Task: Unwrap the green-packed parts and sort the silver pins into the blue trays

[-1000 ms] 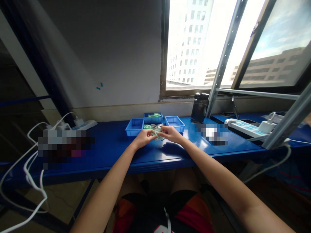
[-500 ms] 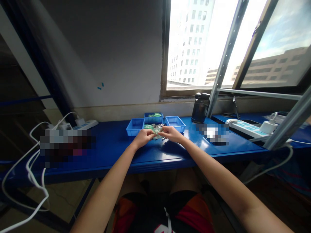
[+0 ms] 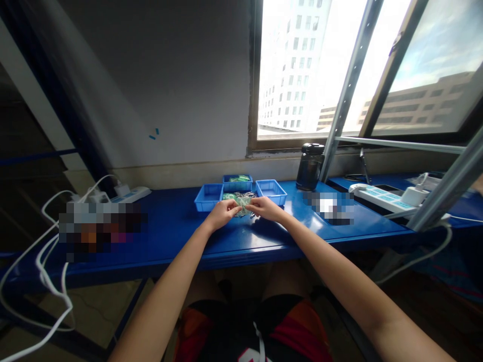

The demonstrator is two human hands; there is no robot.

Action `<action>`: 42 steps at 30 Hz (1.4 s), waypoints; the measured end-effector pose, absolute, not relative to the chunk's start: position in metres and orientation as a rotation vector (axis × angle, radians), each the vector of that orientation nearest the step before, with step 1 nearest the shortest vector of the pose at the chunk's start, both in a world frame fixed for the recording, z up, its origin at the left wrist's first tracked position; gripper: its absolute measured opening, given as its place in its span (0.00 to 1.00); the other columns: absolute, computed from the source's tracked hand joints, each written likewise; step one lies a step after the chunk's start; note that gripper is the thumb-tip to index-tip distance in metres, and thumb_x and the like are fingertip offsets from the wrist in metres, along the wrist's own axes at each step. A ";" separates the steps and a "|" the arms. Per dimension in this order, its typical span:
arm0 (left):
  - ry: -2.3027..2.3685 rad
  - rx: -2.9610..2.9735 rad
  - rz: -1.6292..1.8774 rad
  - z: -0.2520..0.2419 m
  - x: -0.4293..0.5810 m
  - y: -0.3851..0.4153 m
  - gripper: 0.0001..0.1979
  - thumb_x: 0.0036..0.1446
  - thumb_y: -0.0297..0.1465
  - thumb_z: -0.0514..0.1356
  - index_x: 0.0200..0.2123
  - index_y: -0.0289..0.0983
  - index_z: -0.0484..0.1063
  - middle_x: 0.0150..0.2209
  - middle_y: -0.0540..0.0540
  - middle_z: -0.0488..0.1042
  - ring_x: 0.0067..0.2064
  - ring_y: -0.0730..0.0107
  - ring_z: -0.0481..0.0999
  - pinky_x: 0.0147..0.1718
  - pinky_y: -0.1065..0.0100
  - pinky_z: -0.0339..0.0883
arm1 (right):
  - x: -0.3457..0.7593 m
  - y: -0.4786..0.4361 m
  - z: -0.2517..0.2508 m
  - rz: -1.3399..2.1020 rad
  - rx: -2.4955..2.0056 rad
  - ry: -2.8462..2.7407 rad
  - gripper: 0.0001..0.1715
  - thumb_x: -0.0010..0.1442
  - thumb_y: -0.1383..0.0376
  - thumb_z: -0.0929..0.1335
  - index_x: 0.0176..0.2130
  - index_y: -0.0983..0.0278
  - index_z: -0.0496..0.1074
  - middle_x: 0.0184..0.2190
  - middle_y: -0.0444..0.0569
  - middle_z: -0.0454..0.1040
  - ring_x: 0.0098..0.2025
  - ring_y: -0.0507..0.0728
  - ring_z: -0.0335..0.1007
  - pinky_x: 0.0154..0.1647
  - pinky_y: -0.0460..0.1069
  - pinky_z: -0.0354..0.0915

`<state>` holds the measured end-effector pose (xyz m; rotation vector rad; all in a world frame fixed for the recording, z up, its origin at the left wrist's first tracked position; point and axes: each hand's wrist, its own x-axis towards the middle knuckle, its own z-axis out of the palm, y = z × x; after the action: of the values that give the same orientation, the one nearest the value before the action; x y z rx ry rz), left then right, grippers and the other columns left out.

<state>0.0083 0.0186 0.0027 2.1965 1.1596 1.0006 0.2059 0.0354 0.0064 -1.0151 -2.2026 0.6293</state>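
I saw left hand point(image 3: 223, 213) and right hand point(image 3: 265, 208) pinching a greenish packet point(image 3: 245, 205) in front of the back tray point(image 3: 237, 186). Handling looked unfinished: green packets point(image 3: 240, 178) lay inside that tray, silvery pieces point(image 3: 247, 194) before it, apparently left.

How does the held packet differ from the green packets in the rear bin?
The held packet looks paler; the green packets look brighter. The left hand and right hand pinch the held packet; the green packets lie in the rear blue bin. Both look greenish.
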 end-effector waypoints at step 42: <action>1.213 2.057 0.976 0.000 0.008 0.023 0.14 0.51 0.38 0.56 0.38 0.35 0.67 0.22 0.51 0.67 0.19 0.74 0.66 0.19 0.72 0.60 | 0.207 0.033 0.007 0.822 -0.886 -2.152 0.09 0.53 0.62 0.63 0.25 0.66 0.64 0.19 0.42 0.66 0.21 0.49 0.62 0.22 0.43 0.59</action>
<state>0.0076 0.0232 -0.0001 2.0568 1.2129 0.9762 0.2069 0.0326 0.0066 -0.8864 -2.1521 0.8218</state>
